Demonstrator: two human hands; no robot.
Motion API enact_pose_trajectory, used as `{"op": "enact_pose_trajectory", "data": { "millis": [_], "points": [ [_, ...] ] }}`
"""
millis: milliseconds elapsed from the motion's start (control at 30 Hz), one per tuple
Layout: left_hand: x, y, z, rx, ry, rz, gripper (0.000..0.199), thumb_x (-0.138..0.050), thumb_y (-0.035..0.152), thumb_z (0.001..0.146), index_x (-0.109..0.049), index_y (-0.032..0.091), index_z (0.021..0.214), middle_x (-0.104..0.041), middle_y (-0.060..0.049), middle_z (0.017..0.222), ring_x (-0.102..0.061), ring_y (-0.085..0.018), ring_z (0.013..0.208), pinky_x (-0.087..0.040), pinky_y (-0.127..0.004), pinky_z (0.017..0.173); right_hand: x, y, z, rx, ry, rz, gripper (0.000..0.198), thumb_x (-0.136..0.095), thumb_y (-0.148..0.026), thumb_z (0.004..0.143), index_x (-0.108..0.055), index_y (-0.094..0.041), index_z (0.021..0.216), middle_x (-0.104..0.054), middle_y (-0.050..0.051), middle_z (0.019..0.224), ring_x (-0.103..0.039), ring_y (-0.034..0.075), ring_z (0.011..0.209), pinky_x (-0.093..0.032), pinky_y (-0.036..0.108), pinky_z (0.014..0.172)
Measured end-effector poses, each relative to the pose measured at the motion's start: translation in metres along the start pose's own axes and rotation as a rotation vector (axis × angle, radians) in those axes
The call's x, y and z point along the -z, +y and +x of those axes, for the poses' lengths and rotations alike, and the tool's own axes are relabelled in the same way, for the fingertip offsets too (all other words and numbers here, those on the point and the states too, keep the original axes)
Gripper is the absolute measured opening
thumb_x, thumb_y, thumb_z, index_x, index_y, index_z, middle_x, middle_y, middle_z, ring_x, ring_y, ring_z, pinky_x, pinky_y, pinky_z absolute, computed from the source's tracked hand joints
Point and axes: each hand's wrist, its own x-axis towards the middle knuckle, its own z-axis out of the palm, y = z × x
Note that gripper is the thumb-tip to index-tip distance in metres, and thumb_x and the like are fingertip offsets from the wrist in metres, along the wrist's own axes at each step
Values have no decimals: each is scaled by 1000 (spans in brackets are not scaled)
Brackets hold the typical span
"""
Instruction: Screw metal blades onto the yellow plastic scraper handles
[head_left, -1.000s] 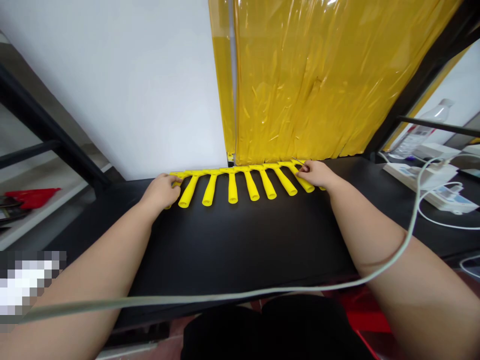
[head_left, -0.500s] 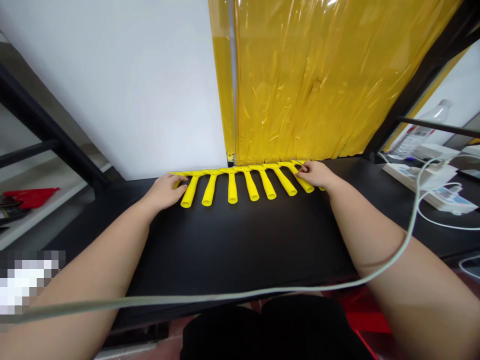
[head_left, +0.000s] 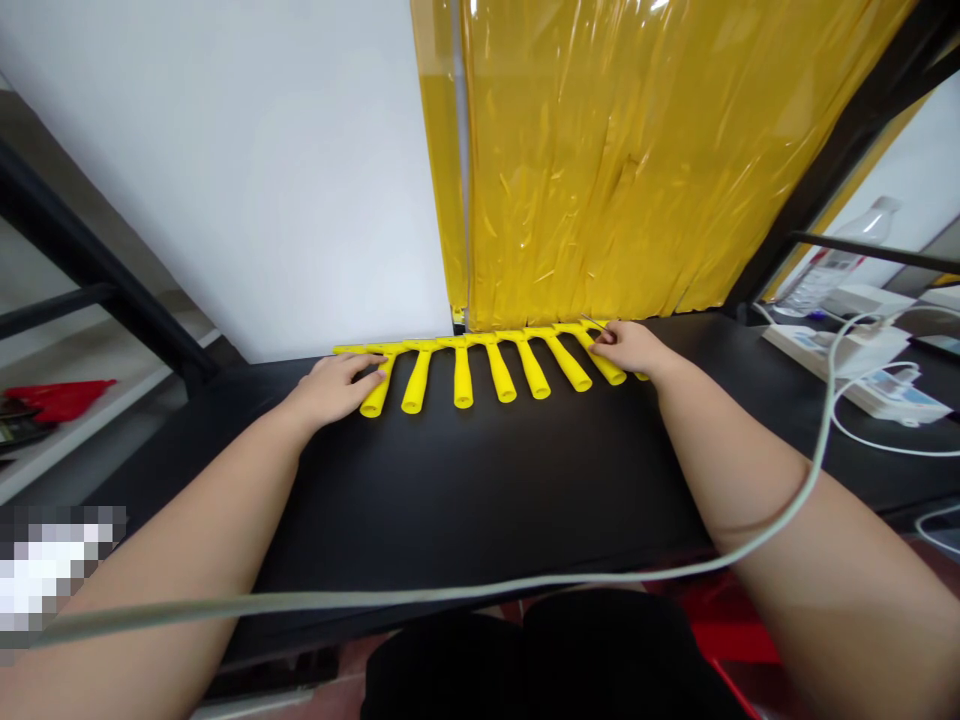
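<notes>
Several yellow plastic T-shaped pieces with hollow round handles (head_left: 504, 372) lie side by side along the back of the black table (head_left: 480, 490), handle ends towards me. At the left end of the row is my left hand (head_left: 334, 388), its thumb and fingers apart, touching the leftmost yellow handle (head_left: 374, 396). My right hand (head_left: 631, 350) rests over the right end of the row with fingers bent together. A thin stick-like thing (head_left: 592, 321) pokes out from those fingers; its kind is too small to tell. Part of the rightmost pieces is hidden under this hand.
A pale cable (head_left: 480, 588) crosses in front of me over both forearms. Behind the row stand a white panel (head_left: 300, 180) and a yellow plastic curtain (head_left: 600, 170). White boxes with wires (head_left: 885, 385) and a clear bottle (head_left: 840, 260) are at the right.
My left hand has shifted slightly right onto the leftmost handle, uncovering the left end of the row. My right hand stays nearly in place.
</notes>
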Motion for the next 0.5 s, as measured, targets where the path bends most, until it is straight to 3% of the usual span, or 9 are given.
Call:
{"op": "enact_pose_trajectory", "data": {
  "millis": [100, 300, 500],
  "points": [
    [1, 1, 0, 0, -66, 11, 74, -31, 66, 97, -61, 24, 150, -58, -7, 156, -51, -33, 145, -36, -48, 124, 0, 0, 0, -2, -7, 7, 29, -72, -30, 83, -47, -23, 70, -61, 0, 71, -54, 18, 67, -38, 32, 63],
    [-1, -1, 2, -13, -59, 10, 74, -29, 65, 99, -60, 23, 151, -58, -8, 156, -51, -33, 146, -33, -48, 125, 4, 5, 3, -27, 30, 52, 32, -71, -34, 85, -44, -24, 71, -56, -1, 68, -51, 17, 64, -37, 32, 62],
    [-3, -5, 3, -18, -61, 12, 78, -27, 68, 99, -59, 21, 152, -55, -11, 158, -49, -34, 147, -34, -49, 124, 9, 31, 14, -235, 430, 279, 31, -66, -33, 85, -38, -25, 73, -51, -1, 70, -47, 17, 64, -35, 32, 62]
  ]
}}
